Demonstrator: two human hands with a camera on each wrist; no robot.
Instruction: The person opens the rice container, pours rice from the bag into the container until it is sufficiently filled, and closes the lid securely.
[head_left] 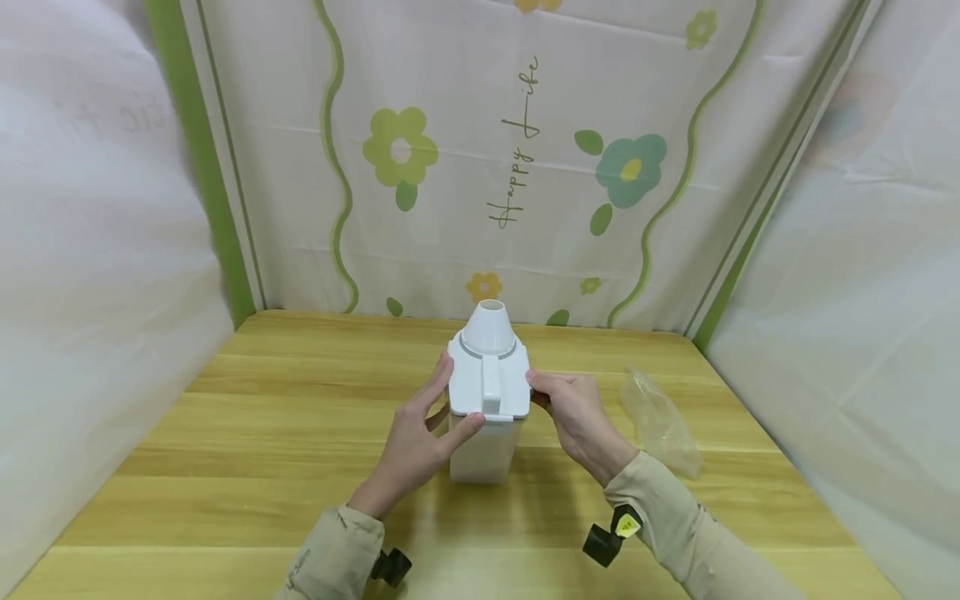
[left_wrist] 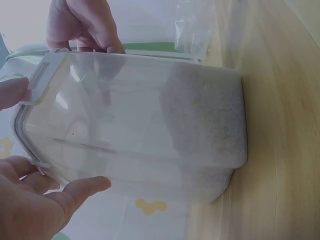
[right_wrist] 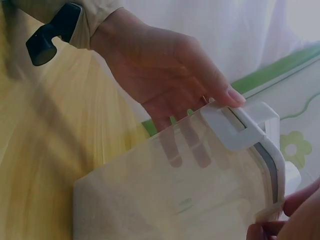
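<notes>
A clear plastic storage container (head_left: 478,454) stands upright on the table, partly filled with pale, rice-like grains (left_wrist: 205,117). Its white lid (head_left: 467,379) carries a cone-shaped spout (head_left: 489,327) and has clip flaps (left_wrist: 45,77) at its edges. My left hand (head_left: 416,442) holds the lid's left side, with the thumb at the front clip and the fingers along the side. On the other side, my right hand (head_left: 577,417) grips the lid's right edge, thumb on the rim by a side clip (right_wrist: 230,127). Through the clear wall its fingers show against the container's side.
A crumpled clear plastic bag (head_left: 663,425) lies on the wooden table (head_left: 300,433) to the right of the container. Printed fabric curtains (head_left: 450,242) close off the back and both sides. A dark camera (head_left: 603,542) is strapped on the right wrist.
</notes>
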